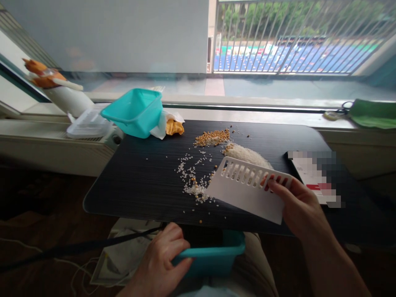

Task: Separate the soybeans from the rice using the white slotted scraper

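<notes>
My right hand (pixel 298 206) grips a white plastic scraper (pixel 244 189) with slots along its top edge, tilted over the black table (pixel 139 181). The scraper's lower left corner touches a small heap of scattered rice grains (pixel 198 190). Behind it lies a larger white rice pile (pixel 246 154) and a patch of yellow beans (pixel 213 137). My left hand (pixel 162 258) is closed on the rim of a teal container (pixel 213 255) held below the table's front edge.
A second teal tub (pixel 134 111) stands tilted at the table's back left beside a clear lid (pixel 88 123), white paper and a yellow cloth (pixel 174 127). A blurred card (pixel 312 173) lies at the right. A green item (pixel 373 113) rests on the windowsill.
</notes>
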Motion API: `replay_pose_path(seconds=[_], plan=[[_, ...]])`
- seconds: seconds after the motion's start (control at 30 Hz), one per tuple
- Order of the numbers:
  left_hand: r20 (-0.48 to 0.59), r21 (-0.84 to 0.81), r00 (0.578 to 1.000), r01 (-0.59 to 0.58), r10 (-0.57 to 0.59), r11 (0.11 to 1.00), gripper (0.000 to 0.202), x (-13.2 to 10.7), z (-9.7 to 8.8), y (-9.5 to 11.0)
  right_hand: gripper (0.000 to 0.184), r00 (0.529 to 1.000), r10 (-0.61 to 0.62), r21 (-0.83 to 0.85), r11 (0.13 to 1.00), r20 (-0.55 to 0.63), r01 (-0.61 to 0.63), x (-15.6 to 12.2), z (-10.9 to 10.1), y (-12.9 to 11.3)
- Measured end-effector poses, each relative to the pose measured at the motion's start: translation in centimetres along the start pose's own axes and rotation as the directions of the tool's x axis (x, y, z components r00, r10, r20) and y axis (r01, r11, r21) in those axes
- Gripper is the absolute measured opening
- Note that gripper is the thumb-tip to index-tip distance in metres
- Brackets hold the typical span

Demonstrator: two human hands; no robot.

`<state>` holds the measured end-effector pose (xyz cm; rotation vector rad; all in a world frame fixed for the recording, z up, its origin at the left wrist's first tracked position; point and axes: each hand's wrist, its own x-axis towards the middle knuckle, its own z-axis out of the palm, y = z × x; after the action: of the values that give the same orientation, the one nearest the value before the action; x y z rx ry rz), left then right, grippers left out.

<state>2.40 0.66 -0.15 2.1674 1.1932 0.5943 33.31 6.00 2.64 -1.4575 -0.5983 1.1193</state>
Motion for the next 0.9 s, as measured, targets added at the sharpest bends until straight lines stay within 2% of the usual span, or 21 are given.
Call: replay_pose_path(seconds=[0.3,0.53,0.63,0.73,0.9], plan=[[0.003,-0.013,1.0,0.012,-0.011,1.0,0.02,0.1,-0.2,0.2,0.032,0.997,-0.039,-0.08,0.996,0.061,0.044,-0.5,1.0,-0.2],[-0.018,-0.016,0.999,0.039,-0.039,0.999,0.02,-0.5,-1.3,-0.8,0.037,0.997,0.03,-0.067,0.997,0.067,-0.025,-0.7,0.8,0.0],[-0.029,-0.004,0.999,0.044,-0.044,0.999,0.021,-0.6,-1.6,-1.0,0.038,0.998,0.045,-0.042,0.998,0.041,-0.044,-1.3,0.8,-0.3],[-0.023,-0.005,0.999,0.034,-0.034,0.999,0.022,-0.5,-1.6,-0.9,0.032,1.0,0.006,-0.065,0.998,-0.003,-0.006,-1.9,0.9,-0.5],[-0.021,0.013,0.999,0.034,-0.034,0.999,0.021,-0.5,-1.6,-0.8,0.035,0.999,0.033,-0.074,0.997,0.006,-0.032,-2.6,0.7,-0.5]])
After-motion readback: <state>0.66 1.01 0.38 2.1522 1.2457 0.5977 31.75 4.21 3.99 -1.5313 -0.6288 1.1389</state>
